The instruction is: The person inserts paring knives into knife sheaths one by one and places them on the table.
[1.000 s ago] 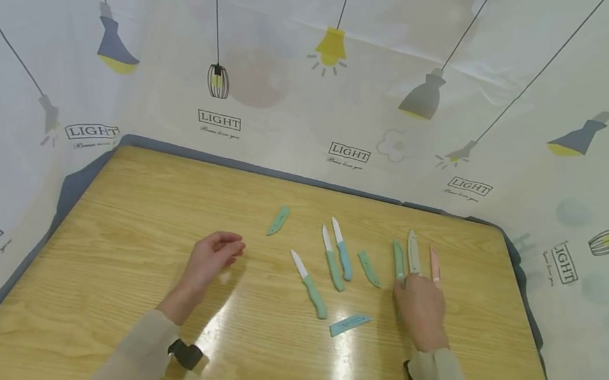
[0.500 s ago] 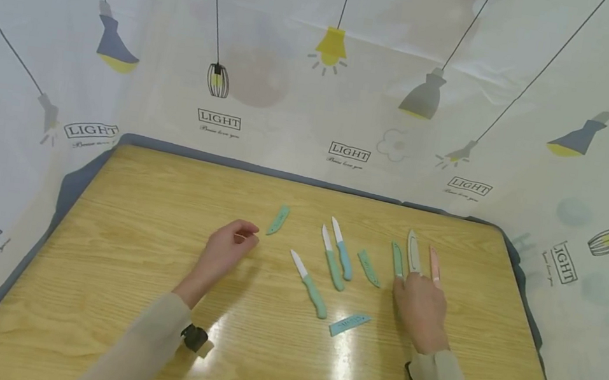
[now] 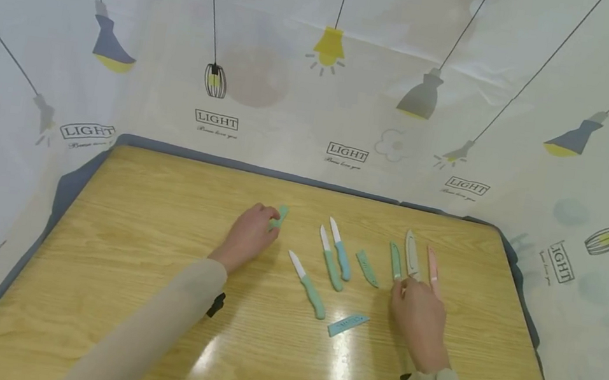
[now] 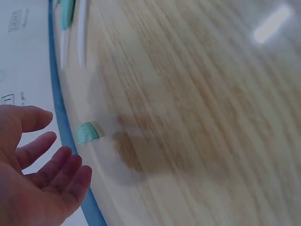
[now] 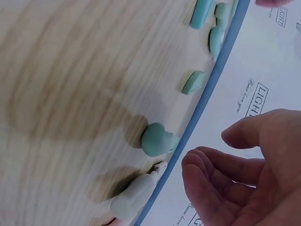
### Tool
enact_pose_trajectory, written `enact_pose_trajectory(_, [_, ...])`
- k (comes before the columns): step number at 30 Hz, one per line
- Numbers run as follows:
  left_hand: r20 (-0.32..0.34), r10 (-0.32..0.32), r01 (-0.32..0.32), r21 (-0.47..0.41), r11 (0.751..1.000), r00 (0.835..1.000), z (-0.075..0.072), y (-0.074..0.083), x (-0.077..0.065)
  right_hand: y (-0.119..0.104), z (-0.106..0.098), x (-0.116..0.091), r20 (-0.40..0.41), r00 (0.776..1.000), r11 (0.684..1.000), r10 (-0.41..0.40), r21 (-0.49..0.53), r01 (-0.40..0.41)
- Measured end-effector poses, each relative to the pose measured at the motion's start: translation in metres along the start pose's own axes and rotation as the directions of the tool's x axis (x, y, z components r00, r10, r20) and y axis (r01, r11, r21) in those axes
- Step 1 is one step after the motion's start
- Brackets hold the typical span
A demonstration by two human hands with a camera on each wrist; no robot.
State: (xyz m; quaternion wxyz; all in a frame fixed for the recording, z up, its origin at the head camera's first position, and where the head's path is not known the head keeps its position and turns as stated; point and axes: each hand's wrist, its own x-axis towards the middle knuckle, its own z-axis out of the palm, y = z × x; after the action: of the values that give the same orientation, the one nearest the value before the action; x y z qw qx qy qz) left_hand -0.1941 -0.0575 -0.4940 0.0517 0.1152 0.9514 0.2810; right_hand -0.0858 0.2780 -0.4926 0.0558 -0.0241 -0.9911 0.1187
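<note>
My left hand [image 3: 249,234] is at a green knife sheath [image 3: 283,213] on the far part of the table; in the left wrist view its loosely bent fingers stand apart, with the sheath beyond them. My right hand [image 3: 419,314] hovers by the handles of three knives in covers: a green knife [image 3: 396,260], a larger pale grey knife [image 3: 412,255] and a pink knife [image 3: 432,265]. In the right wrist view its fingers are loosely curled with nothing between them. Bare white blades show on two green-handled knives [image 3: 313,297] and a blue-handled knife [image 3: 342,260] between the hands.
Another green sheath [image 3: 367,269] lies between the bare knives and the covered ones. A blue sheath [image 3: 347,325] rests nearer the front. The wooden table [image 3: 118,242] ends at a blue-grey edging [image 3: 261,170] before a lamp-printed cloth wall [image 3: 279,32].
My left hand has moved forward and right, from bare table to the far green sheath, which it now partly covers. The right hand has barely moved beside the covered knives.
</note>
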Motion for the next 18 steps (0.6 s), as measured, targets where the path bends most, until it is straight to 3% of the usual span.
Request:
enact_pose_trajectory(10, [0.025,-0.023,0.019,0.169,0.985,0.999,0.017,0.007,0.026,-0.003,-0.003,-0.007,-0.020,1.000,1.000,-0.004,0.031,0.005])
enact_pose_trajectory(18, [0.018,-0.056,0.052,0.144,0.988,0.998,0.020,0.007,0.032,-0.004,-0.004,-0.007,-0.025,1.000,0.999,0.002,0.034,-0.001])
